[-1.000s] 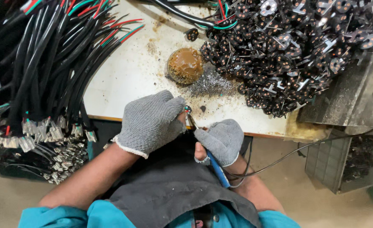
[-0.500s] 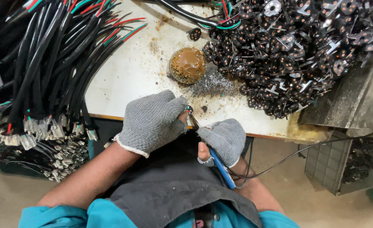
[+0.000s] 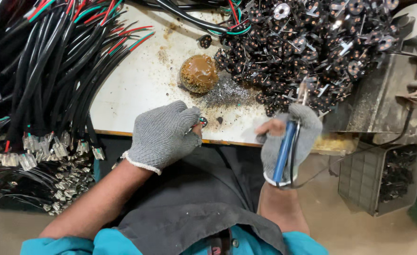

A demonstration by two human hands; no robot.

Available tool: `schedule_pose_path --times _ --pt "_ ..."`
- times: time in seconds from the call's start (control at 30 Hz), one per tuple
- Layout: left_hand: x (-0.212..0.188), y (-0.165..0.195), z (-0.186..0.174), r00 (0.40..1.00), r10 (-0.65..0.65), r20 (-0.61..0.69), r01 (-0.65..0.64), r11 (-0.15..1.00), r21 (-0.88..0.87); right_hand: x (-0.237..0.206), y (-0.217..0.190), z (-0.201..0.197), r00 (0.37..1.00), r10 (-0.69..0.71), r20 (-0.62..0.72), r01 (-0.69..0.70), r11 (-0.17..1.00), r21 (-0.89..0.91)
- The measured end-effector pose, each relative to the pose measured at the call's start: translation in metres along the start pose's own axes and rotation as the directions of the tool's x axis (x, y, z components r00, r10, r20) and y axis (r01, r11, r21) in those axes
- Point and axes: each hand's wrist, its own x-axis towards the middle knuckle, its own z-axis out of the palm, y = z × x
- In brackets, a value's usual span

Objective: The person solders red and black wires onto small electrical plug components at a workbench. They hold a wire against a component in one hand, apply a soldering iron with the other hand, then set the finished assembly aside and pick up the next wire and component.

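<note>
My left hand (image 3: 163,134), in a grey knit glove, is closed around a small black round part (image 3: 202,122) with a wire, held at the front edge of the white bench (image 3: 137,89). My right hand (image 3: 288,137), also gloved, grips a blue-handled soldering iron (image 3: 284,151). Its tip points up toward the heap of small black round parts (image 3: 312,47). The two hands are apart, the right one near the heap's front edge.
A round brown lump of flux or cleaner (image 3: 199,73) sits mid-bench with grey metal dust (image 3: 227,94) beside it. Bundles of black cables with terminals (image 3: 43,94) hang over the left side. A grey metal box (image 3: 387,104) and a crate (image 3: 383,174) stand at right.
My right hand with the soldering iron has moved away from the left hand, rightward and up toward the heap. The left hand keeps its part in about the same place.
</note>
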Motion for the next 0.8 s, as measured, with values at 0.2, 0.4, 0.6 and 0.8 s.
schedule_pose_path --times 0.2,0.4,0.6,0.8 --pt "-0.010 0.003 -0.004 1.000 -0.007 -0.013 0.007 1.000 0.006 0.026 0.000 -0.013 0.813 -0.469 0.345 0.579 0.586 -0.567" --pt "-0.012 0.003 -0.009 1.000 0.000 -0.018 0.000 1.000 -0.018 0.034 -0.020 0.001 0.839 -0.406 0.361 0.542 0.580 -0.608" --pt "-0.013 0.003 -0.008 1.000 -0.010 -0.011 0.010 1.000 -0.009 0.008 -0.044 0.010 0.920 -0.110 0.376 0.276 0.862 -0.425" --pt "-0.014 0.000 -0.003 1.000 0.014 -0.023 -0.014 1.000 0.008 -0.012 -0.043 0.022 0.845 -0.018 0.535 0.293 0.852 -0.434"
